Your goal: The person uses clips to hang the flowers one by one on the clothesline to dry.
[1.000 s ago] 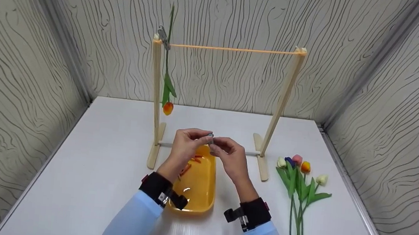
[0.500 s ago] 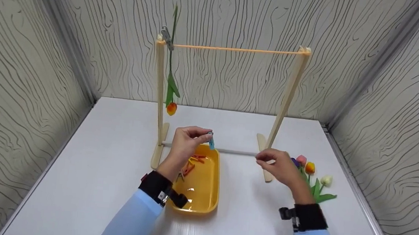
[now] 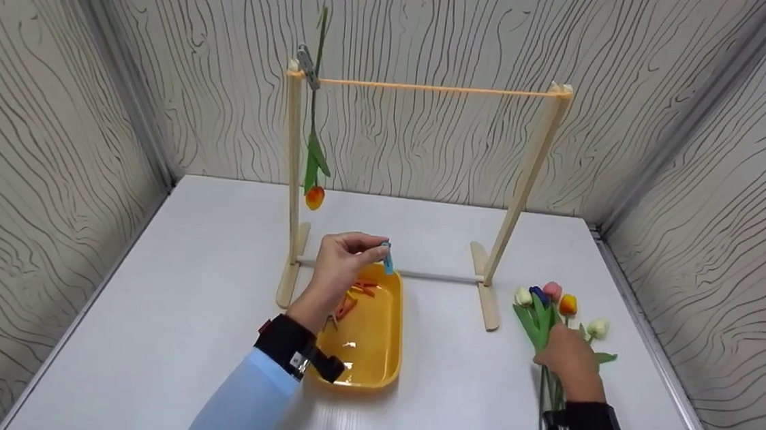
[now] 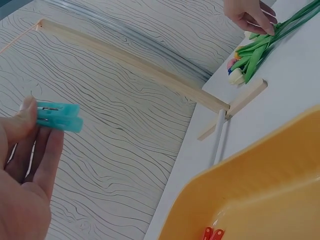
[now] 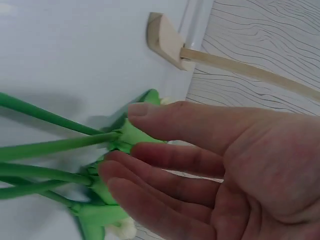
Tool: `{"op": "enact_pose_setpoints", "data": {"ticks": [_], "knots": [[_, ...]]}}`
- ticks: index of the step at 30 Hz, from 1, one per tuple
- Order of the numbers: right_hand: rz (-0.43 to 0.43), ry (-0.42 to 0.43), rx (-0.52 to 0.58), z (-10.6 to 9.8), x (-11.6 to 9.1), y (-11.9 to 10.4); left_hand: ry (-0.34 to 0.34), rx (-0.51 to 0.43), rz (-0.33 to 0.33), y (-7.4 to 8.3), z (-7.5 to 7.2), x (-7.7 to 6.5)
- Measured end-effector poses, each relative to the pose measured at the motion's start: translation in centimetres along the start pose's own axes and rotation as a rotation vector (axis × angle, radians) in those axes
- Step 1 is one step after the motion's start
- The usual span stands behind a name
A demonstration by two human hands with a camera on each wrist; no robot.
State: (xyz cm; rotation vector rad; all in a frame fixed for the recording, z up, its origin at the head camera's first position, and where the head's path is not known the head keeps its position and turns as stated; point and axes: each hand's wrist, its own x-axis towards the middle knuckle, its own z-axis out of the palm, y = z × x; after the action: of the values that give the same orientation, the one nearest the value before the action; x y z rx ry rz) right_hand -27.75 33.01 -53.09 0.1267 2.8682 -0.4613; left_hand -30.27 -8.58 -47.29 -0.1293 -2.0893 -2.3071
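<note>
Between thumb and fingers my left hand [image 3: 338,269] pinches a light blue clothespin [image 4: 62,117], held over the far end of a yellow basin [image 3: 398,339]. My right hand [image 3: 571,360] is over a bunch of artificial tulips [image 3: 531,326] lying at the right of the table. In the right wrist view its fingers [image 5: 160,200] are loosely bent beside the green stems [image 5: 45,147], with the thumb apart from them and nothing gripped. An orange tulip [image 3: 314,197] hangs upside down from the orange string [image 3: 434,88], fastened by a grey clothespin [image 3: 308,67].
A wooden frame with a left post [image 3: 293,167] and a right post [image 3: 525,185] carries the string. A white rod [image 3: 440,276] joins its feet low down. Several red and yellow clothespins [image 3: 346,306] lie in the basin. Patterned walls enclose the table.
My right hand has left the blue clothespin and moved right and down to the tulips. The left hand still holds the clothespin in about the same place.
</note>
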Motion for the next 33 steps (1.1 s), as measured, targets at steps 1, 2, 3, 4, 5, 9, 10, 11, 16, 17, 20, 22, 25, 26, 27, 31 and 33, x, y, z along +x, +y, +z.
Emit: {"op": "enact_pose_setpoints", "data": {"ticks": [1,2,3,4,5,9,10,11,16,17,20,22,25,26,27,31,33], "knots": [[0.003,0.008,0.011,0.3,0.0,0.1,0.001,-0.002,-0.002,0.0,0.0,0.0],[0.006,0.019,0.024,0.6,0.0,0.2,0.002,-0.005,-0.003,-0.1,0.0,-0.1],[0.006,0.031,0.031,0.9,-0.1,0.3,0.003,-0.007,-0.003,-0.1,0.0,-0.1],[0.010,0.044,0.038,1.0,0.0,0.4,0.004,-0.009,-0.003,-0.2,0.1,-0.1],[0.017,0.054,0.044,1.2,0.0,0.4,0.004,-0.010,-0.001,-0.2,0.1,-0.1],[0.041,0.082,0.051,1.3,-0.1,0.1,0.006,-0.015,-0.003,-0.4,0.0,-0.1],[0.050,0.084,0.053,1.2,-0.1,-0.2,0.007,-0.015,-0.002,-0.4,0.0,-0.1],[0.055,0.085,0.055,1.1,-0.1,-0.4,0.007,-0.014,-0.005,-0.4,0.0,-0.1],[0.056,0.081,0.095,1.2,-0.4,-2.1,0.005,-0.009,-0.004,-0.5,0.0,-0.1],[0.049,0.083,0.109,1.4,-0.4,-2.4,0.005,-0.011,-0.002,-0.5,0.0,-0.1],[0.034,0.081,0.158,2.0,-0.7,-3.4,0.000,-0.010,0.003,-0.6,0.1,-0.1],[0.038,0.084,0.187,2.5,-0.9,-4.1,-0.008,-0.015,-0.004,-0.7,0.1,-0.1],[0.064,0.071,0.242,3.3,-0.9,-5.0,-0.019,-0.009,-0.020,-0.7,0.2,-0.3],[0.067,0.073,0.261,3.6,-0.8,-5.3,-0.020,-0.010,-0.025,-0.7,0.2,-0.3],[0.068,0.074,0.278,3.9,-0.7,-5.5,-0.020,-0.010,-0.029,-0.7,0.2,-0.4],[0.060,0.038,0.329,4.7,-0.3,-5.9,-0.013,-0.009,-0.031,-0.6,0.2,-0.5],[0.047,0.009,0.333,4.8,-0.1,-5.8,-0.013,-0.009,-0.028,-0.5,0.2,-0.5]]}}
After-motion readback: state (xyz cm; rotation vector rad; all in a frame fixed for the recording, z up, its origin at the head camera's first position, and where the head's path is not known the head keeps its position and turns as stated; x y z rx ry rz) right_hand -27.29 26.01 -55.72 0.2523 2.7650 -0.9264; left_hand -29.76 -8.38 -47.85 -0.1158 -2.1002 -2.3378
